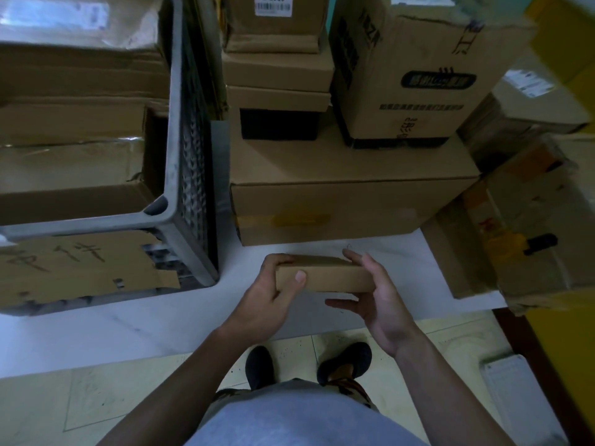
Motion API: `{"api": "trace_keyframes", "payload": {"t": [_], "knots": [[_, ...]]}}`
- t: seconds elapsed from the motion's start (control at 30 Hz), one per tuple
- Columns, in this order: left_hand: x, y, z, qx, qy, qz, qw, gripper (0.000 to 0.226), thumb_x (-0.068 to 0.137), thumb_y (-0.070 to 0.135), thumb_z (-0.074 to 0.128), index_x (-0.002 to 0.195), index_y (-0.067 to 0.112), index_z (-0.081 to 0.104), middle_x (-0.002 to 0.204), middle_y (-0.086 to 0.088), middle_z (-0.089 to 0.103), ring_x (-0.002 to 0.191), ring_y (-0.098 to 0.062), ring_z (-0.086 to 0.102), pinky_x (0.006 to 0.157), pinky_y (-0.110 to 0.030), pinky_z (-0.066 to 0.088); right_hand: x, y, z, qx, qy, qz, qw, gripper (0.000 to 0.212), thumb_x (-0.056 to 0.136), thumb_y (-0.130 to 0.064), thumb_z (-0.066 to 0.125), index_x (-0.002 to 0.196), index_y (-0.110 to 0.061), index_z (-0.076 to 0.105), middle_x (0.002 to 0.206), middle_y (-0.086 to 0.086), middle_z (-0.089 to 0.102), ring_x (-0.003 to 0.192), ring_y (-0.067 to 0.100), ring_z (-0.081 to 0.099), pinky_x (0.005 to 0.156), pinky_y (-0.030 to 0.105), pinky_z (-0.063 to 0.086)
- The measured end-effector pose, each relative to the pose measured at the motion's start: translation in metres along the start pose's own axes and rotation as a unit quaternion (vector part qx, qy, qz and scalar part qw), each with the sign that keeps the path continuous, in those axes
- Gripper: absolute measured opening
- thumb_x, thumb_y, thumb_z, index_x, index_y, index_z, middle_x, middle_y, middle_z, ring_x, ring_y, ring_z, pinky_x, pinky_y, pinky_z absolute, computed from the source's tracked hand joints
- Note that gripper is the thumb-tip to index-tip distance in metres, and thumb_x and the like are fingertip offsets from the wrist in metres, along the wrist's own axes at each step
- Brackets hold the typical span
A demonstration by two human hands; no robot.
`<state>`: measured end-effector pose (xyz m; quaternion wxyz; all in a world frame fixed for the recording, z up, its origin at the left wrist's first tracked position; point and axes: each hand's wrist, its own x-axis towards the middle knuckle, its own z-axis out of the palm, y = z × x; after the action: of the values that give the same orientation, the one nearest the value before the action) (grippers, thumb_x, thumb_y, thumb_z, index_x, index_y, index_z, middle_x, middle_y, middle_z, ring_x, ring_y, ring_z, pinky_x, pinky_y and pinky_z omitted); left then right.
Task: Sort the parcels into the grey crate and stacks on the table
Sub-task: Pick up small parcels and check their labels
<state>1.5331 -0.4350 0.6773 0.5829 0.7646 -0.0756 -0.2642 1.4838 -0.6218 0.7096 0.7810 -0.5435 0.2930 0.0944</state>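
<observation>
A small flat brown parcel (325,274) is held above the front of the white table (135,329), between both hands. My left hand (269,299) grips its left end, thumb on the near face. My right hand (378,297) cups its right end, fingers along the top edge and beneath. The grey crate (180,162) stands at the left, holding several cardboard boxes, with a handwritten cardboard sign (74,265) on its front. A large brown box (341,201) lies just behind the parcel and carries a stack of smaller boxes (278,78) and a printed carton (415,75).
More cartons (521,226) crowd the table's right end, one overhanging the edge. A white device (515,391) lies on the tiled floor at the lower right. My feet are at the table's front edge.
</observation>
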Motion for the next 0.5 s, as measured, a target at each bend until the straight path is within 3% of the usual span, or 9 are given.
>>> {"api": "trace_keyframes", "payload": {"t": [0.07,0.13,0.23,0.3,0.33,0.4,0.5], "knots": [[-0.003,-0.003,-0.006,-0.002,-0.031,0.025,0.999,0.048,0.094,0.060,0.045,0.130,0.028,0.043,0.124,0.016,0.051,0.101,0.019,0.050,0.083,-0.004,0.039,-0.002,-0.001,-0.002,0.027,0.002,0.022,0.999,0.062,0.079,-0.056,0.052,0.133,-0.026,0.057,0.126,0.007,0.059,0.115,0.030,0.059,0.092,0.052,0.055],[-0.004,-0.008,-0.010,0.020,-0.064,0.069,0.995,0.052,0.093,0.057,0.051,0.133,0.026,0.042,0.141,0.012,0.042,0.124,0.014,0.041,0.097,-0.007,0.035,0.000,0.001,-0.004,0.015,0.029,0.050,0.998,0.063,0.079,-0.051,0.060,0.137,-0.028,0.053,0.119,0.009,0.066,0.106,0.027,0.065,0.081,0.044,0.059],[-0.006,-0.010,-0.012,0.029,-0.109,0.104,0.988,0.063,0.085,0.066,0.052,0.137,0.031,0.041,0.159,0.012,0.018,0.145,0.006,0.019,0.110,-0.016,0.034,0.003,0.006,-0.007,0.001,0.096,0.070,0.993,0.071,0.091,-0.022,0.066,0.152,-0.031,0.032,0.114,0.009,0.065,0.096,0.027,0.068,0.063,0.033,0.054],[-0.010,-0.005,-0.014,-0.030,-0.112,0.065,0.991,0.068,0.081,0.079,0.047,0.138,0.042,0.041,0.156,0.029,0.011,0.142,0.017,0.013,0.103,-0.003,0.031,0.003,0.011,-0.006,-0.007,0.109,0.051,0.993,0.075,0.093,-0.014,0.064,0.154,-0.034,0.025,0.113,0.005,0.062,0.098,0.029,0.068,0.064,0.034,0.055],[-0.012,-0.003,-0.014,-0.075,-0.112,0.037,0.990,0.067,0.082,0.078,0.049,0.140,0.045,0.040,0.152,0.033,0.015,0.137,0.020,0.020,0.097,0.000,0.032,0.002,0.014,-0.005,-0.011,0.111,0.041,0.993,0.076,0.093,-0.011,0.063,0.154,-0.035,0.024,0.115,0.005,0.061,0.098,0.028,0.068,0.066,0.034,0.056],[-0.013,-0.003,-0.012,-0.143,-0.108,-0.003,0.984,0.071,0.087,0.058,0.061,0.148,0.043,0.029,0.144,0.031,0.033,0.123,0.019,0.044,0.091,-0.004,0.042,-0.003,0.019,-0.004,-0.021,0.109,0.020,0.994,0.077,0.093,-0.006,0.063,0.154,-0.034,0.026,0.117,0.005,0.062,0.100,0.027,0.067,0.070,0.035,0.057],[-0.010,-0.005,-0.008,-0.145,-0.080,-0.046,0.985,0.085,0.092,0.022,0.066,0.158,0.031,0.014,0.137,0.018,0.051,0.110,0.005,0.061,0.085,-0.015,0.053,-0.008,0.025,-0.005,-0.035,0.091,-0.006,0.995,0.077,0.090,0.002,0.061,0.152,-0.033,0.030,0.127,0.009,0.061,0.105,0.024,0.066,0.072,0.030,0.056]]}}
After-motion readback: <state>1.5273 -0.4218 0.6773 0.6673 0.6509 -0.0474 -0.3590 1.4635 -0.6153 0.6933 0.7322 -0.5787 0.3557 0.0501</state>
